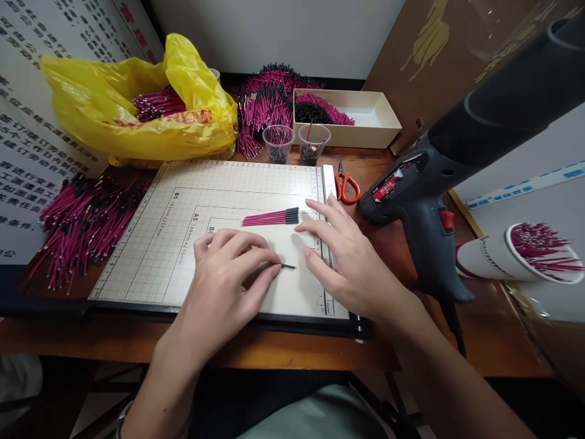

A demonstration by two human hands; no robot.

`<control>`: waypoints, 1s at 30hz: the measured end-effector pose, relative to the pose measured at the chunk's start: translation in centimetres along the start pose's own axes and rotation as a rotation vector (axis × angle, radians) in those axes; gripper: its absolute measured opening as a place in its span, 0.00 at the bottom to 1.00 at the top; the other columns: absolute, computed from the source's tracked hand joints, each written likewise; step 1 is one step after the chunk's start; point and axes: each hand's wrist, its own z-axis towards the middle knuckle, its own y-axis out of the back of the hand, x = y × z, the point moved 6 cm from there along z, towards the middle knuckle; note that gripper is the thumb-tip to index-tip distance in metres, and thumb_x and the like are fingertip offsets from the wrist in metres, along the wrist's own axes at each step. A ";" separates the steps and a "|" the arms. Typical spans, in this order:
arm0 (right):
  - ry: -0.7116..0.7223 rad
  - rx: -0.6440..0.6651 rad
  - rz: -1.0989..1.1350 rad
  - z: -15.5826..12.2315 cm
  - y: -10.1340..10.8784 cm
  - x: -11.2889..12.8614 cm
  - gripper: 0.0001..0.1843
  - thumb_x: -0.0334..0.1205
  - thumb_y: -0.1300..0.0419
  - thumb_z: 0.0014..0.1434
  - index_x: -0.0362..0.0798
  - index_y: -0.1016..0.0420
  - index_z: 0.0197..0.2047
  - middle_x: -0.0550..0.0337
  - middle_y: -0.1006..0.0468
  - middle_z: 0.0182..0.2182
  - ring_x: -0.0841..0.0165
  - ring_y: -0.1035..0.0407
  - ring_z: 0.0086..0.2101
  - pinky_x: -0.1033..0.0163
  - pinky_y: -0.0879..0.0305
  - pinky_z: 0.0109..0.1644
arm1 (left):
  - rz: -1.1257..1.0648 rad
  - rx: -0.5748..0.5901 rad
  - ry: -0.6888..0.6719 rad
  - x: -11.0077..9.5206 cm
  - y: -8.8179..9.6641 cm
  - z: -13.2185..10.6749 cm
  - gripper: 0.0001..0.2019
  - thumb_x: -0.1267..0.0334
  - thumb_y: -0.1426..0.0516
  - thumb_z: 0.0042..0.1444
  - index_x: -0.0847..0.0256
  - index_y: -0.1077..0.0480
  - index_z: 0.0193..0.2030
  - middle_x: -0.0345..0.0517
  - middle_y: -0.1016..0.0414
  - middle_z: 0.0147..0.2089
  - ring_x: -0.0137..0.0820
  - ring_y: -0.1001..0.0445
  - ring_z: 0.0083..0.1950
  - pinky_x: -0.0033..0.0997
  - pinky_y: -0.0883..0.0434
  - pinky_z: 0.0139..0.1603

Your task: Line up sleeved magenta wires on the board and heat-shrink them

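While left hand (229, 265) pinches a thin black piece (289, 266) over the board (247, 183), tip toward board's right edge, right hand (347, 259) is splayed, free. Gripped end hidden.

Left hand (232, 271) and right hand (347, 259) are both showing bare, fingers looking slim and tapering toward the tips. Left forearm (173, 366) and right forearm (434, 353) are showing bare too, right one running that way to the frame edge. Left one is wearing a narrow band (122, 418) low in view, dark with a silvery glint; only a sliver is showing, so can't tell watch from bracelet. Grey-green cloth (322, 414) is covering the lap area, plain, softly creased. Black fabric (269, 387) is bordering it, likely clothing; shade is hiding cut and seams.
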 end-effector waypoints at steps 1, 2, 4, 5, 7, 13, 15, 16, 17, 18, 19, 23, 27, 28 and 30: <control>-0.001 0.015 -0.008 -0.1 0.1 0.1 0.18 0.41 0.48 0.67 0.44 0.24 0.54 0.42 0.34 0.69 0.42 0.47 0.72 0.27 0.46 0.72 | -0.001 0.000 -0.011 0.0 0.1 0.0 0.08 0.63 0.45 0.70 0.52 0.24 0.42 0.41 0.19 0.46 0.38 0.26 0.51 0.48 0.42 0.55; 0.017 0.030 -0.022 -0.2 0.3 0.4 0.18 0.42 0.48 0.68 0.45 0.24 0.54 0.42 0.34 0.69 0.42 0.45 0.71 0.28 0.45 0.72 | -0.003 0.003 -0.024 0.0 0.1 -0.1 0.08 0.63 0.45 0.70 0.52 0.24 0.43 0.41 0.19 0.46 0.38 0.26 0.51 0.47 0.41 0.56; 0.116 0.050 -0.064 -0.4 0.8 1.1 0.18 0.41 0.48 0.69 0.45 0.24 0.55 0.42 0.33 0.68 0.44 0.41 0.70 0.31 0.42 0.71 | -0.008 0.019 -0.049 0.0 0.3 -0.1 0.07 0.64 0.45 0.70 0.53 0.24 0.44 0.41 0.20 0.45 0.36 0.26 0.50 0.46 0.41 0.58; 0.190 0.049 -0.087 -0.5 1.0 1.5 0.17 0.40 0.48 0.69 0.44 0.24 0.54 0.42 0.32 0.67 0.45 0.40 0.69 0.32 0.40 0.71 | -0.009 0.028 -0.055 0.1 0.4 -0.2 0.07 0.65 0.45 0.69 0.53 0.25 0.45 0.41 0.20 0.45 0.35 0.26 0.50 0.45 0.41 0.59; 0.346 0.027 -0.128 -0.9 1.4 2.1 0.15 0.38 0.47 0.69 0.44 0.23 0.53 0.41 0.30 0.65 0.45 0.38 0.68 0.34 0.36 0.69 | -0.010 0.037 -0.061 0.2 0.6 -0.2 0.07 0.66 0.45 0.68 0.54 0.25 0.45 0.40 0.20 0.44 0.35 0.26 0.49 0.43 0.41 0.58; 0.570 -0.101 -0.129 -2.3 1.7 1.7 0.15 0.41 0.39 0.66 0.42 0.21 0.51 0.42 0.21 0.53 0.51 0.28 0.56 0.40 0.28 0.59 | -0.033 0.068 -0.065 0.2 0.5 0.1 0.07 0.66 0.44 0.68 0.55 0.24 0.46 0.38 0.21 0.44 0.32 0.27 0.48 0.41 0.42 0.57; 0.589 -0.110 -0.145 -2.8 1.6 1.4 0.18 0.45 0.39 0.66 0.43 0.21 0.53 0.43 0.21 0.50 0.53 0.28 0.53 0.42 0.27 0.57 | -0.036 0.063 -0.064 0.2 0.4 0.1 0.06 0.66 0.43 0.68 0.55 0.24 0.45 0.38 0.21 0.44 0.32 0.27 0.47 0.41 0.42 0.56; 0.592 -0.090 -0.158 -3.0 1.5 1.3 0.20 0.48 0.39 0.67 0.43 0.21 0.54 0.44 0.21 0.50 0.54 0.28 0.53 0.42 0.27 0.57 | -0.040 0.060 -0.062 0.3 0.4 0.1 0.06 0.66 0.43 0.68 0.55 0.24 0.45 0.38 0.21 0.44 0.32 0.27 0.48 0.41 0.42 0.55; 0.595 -0.066 -0.167 -3.2 1.3 1.3 0.22 0.51 0.40 0.67 0.44 0.22 0.55 0.44 0.21 0.51 0.53 0.29 0.54 0.42 0.28 0.57 | -0.047 0.055 -0.059 0.3 0.5 0.1 0.06 0.66 0.43 0.68 0.55 0.24 0.45 0.38 0.20 0.44 0.32 0.26 0.48 0.41 0.41 0.55; 0.596 -0.043 -0.174 -3.3 1.2 1.2 0.24 0.54 0.41 0.67 0.44 0.22 0.56 0.43 0.21 0.52 0.53 0.30 0.55 0.41 0.29 0.58 | -0.055 0.055 -0.057 0.4 0.5 0.0 0.06 0.66 0.43 0.67 0.55 0.24 0.45 0.38 0.20 0.44 0.32 0.26 0.48 0.40 0.41 0.55; 0.593 -0.025 -0.179 -3.4 1.1 1.2 0.27 0.57 0.41 0.67 0.44 0.22 0.57 0.43 0.22 0.54 0.52 0.31 0.56 0.40 0.30 0.59 | -0.064 0.059 -0.057 0.5 0.5 0.0 0.06 0.66 0.43 0.67 0.54 0.24 0.45 0.38 0.20 0.44 0.32 0.26 0.48 0.40 0.40 0.55; 0.560 0.002 -0.193 -3.5 0.6 0.9 0.31 0.61 0.43 0.67 0.46 0.23 0.60 0.42 0.24 0.58 0.47 0.34 0.60 0.36 0.34 0.62 | -0.083 0.070 -0.059 0.6 0.4 -0.1 0.05 0.66 0.42 0.67 0.55 0.24 0.43 0.39 0.20 0.44 0.34 0.27 0.49 0.40 0.38 0.55; 0.522 0.026 -0.192 -3.5 0.1 0.7 0.31 0.62 0.45 0.68 0.48 0.23 0.61 0.41 0.26 0.62 0.43 0.37 0.64 0.31 0.39 0.65 | -0.076 0.063 -0.073 0.6 0.4 0.0 0.06 0.65 0.43 0.68 0.54 0.23 0.43 0.40 0.20 0.44 0.34 0.27 0.49 0.40 0.38 0.55; 0.519 0.029 -0.193 -3.5 0.1 0.6 0.31 0.62 0.45 0.68 0.48 0.22 0.61 0.41 0.27 0.62 0.43 0.38 0.65 0.30 0.40 0.65 | -0.079 0.062 -0.074 0.6 0.4 0.0 0.07 0.66 0.43 0.69 0.54 0.23 0.43 0.39 0.20 0.44 0.34 0.27 0.49 0.40 0.38 0.54; 0.519 0.037 -0.200 -3.5 0.1 0.7 0.32 0.63 0.46 0.68 0.48 0.22 0.61 0.41 0.27 0.63 0.42 0.39 0.65 0.28 0.40 0.65 | -0.088 0.058 -0.073 0.5 0.3 0.1 0.07 0.67 0.44 0.69 0.54 0.24 0.43 0.38 0.20 0.44 0.32 0.27 0.47 0.38 0.39 0.52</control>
